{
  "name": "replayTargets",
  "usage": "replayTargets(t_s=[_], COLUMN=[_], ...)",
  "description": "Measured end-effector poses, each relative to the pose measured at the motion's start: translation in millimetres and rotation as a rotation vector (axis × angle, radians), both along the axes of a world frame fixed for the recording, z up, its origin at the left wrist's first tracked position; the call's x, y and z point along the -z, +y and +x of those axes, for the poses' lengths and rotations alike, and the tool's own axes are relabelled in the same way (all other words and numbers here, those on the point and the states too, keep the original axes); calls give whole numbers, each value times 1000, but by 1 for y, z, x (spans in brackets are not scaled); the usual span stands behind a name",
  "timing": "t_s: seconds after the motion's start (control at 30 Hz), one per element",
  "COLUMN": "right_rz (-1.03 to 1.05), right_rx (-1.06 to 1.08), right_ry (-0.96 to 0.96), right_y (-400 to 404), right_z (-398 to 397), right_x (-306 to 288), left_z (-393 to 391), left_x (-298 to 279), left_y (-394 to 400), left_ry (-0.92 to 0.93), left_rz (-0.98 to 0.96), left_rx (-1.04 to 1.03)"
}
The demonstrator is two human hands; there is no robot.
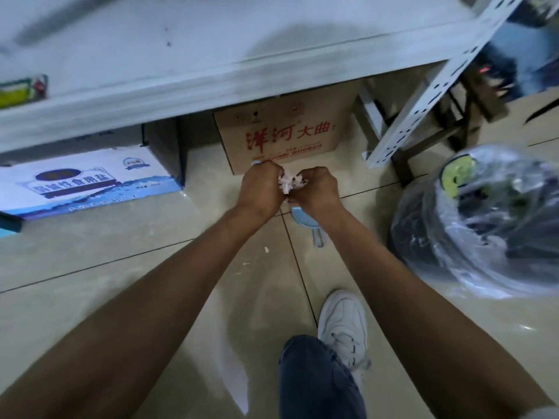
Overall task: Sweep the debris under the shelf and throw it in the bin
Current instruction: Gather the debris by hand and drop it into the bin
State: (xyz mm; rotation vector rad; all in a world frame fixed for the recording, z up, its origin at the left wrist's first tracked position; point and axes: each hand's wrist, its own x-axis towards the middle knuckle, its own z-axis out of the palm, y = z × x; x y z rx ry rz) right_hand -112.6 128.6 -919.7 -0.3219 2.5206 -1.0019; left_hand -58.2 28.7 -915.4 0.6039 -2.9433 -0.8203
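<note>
Debris [291, 183], a pinkish-white crumpled clump, sits clamped between my left hand [262, 189] and right hand [314, 189], above the blue dustpan [304, 220] on the tiled floor [121, 261]. Bin [484, 225], plastic-lined, stands right, contents unclear. Boxes sit under the shelf [181, 86].

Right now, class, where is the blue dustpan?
In the head view, the blue dustpan lies on the tiled floor just below the right hand, in front of the brown cardboard box under the shelf.
</note>
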Motion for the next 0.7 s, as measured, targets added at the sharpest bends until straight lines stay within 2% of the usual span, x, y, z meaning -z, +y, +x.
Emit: replayTargets(t_s=[0.17, 0.37, 0.53, 0.7], right_rz=[-80, -95, 31, 253], right_rx=[117, 242, 357, 331], right_ry=[21, 77, 77, 91], right_y=[56, 150, 220, 266], right_z=[-9, -26, -43, -54], right_x=[-53, -99, -113, -113], left_z=[-20, -59, -90, -105], left_x=[-59, -100, -115, -101], left_y=[51, 133, 210, 264], left_ry=[42, 74, 53, -6], left_rz=[-53, -80, -41, 51], left_rx=[130, 323, 433, 461])
